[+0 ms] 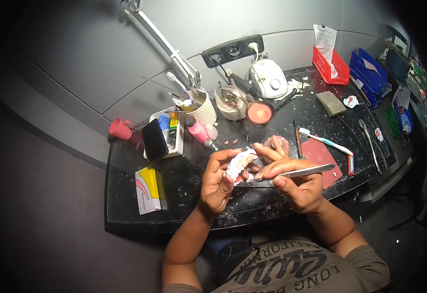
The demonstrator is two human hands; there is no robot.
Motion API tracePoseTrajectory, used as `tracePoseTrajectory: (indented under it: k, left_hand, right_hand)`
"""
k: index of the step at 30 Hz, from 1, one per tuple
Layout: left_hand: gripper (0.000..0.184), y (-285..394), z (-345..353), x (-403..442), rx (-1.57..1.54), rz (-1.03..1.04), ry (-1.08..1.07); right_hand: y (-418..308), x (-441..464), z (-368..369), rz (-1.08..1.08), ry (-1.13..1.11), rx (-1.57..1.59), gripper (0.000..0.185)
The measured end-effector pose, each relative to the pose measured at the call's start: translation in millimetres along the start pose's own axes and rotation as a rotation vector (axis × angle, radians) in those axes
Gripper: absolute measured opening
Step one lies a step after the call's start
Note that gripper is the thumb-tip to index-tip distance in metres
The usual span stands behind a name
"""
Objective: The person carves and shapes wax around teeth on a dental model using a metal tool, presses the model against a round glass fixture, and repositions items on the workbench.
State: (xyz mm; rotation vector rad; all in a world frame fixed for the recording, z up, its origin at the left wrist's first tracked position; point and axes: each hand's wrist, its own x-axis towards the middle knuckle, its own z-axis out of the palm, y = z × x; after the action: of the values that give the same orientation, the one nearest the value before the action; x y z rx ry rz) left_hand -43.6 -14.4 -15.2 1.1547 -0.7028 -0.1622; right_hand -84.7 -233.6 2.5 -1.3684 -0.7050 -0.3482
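Observation:
Above the front edge of the black workbench, my left hand (216, 181) grips a small white plaster-like piece (241, 164) with pink and yellowish parts, fingers and thumb around its left side. My right hand (296, 181) is closed on a flat metal tool (307, 171); its handle end points right and its tip lies at the white piece, partly hidden by fingers. Fingertips of my right hand are also at the piece's right side. Just behind my right fingers sits a round pink speckled object (278, 144), partly covered by them.
Around the black workbench (194, 183) stand a yellow-white box (148, 190), a pink bottle (197, 128), a tool cup (204, 111), a bowl of pink material (259, 113) and a white device (268, 78). A toothbrush (328, 141), red sheet (322, 158) and red bin (330, 68) are rightward.

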Motion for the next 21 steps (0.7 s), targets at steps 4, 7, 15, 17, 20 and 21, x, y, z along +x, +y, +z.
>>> tracePoseTrajectory:
  k: [4,7,15,17,20,21]
  left_hand:
    - [0.069,1,-3,1,-0.093,-0.038,-0.027]
    - [0.07,2,3,3,-0.164,-0.054,-0.025]
    - [0.071,-3,-6,-2,-0.095,-0.06,-0.042]
    - [0.065,2,-1,-3,-0.09,-0.075,-0.048]
    - [0.065,4,2,-3,-0.075,-0.073,-0.012]
    - [0.065,4,1,-3,-0.076,-0.073,-0.012]
  right_hand:
    - [2,-6,4,-0.08,0.118,0.124,0.019]
    - [0,-13,8,-0.115,0.161,0.185,0.024]
    - [-8,2,9,-0.134,0.118,-0.278,0.015]
    - [-9,5,8,-0.147,0.096,-0.367,0.017]
    - [-8,6,10,-0.124,0.066,-0.324,0.015]
    - [-7,5,10,-0.123,0.066,-0.323,0.015]
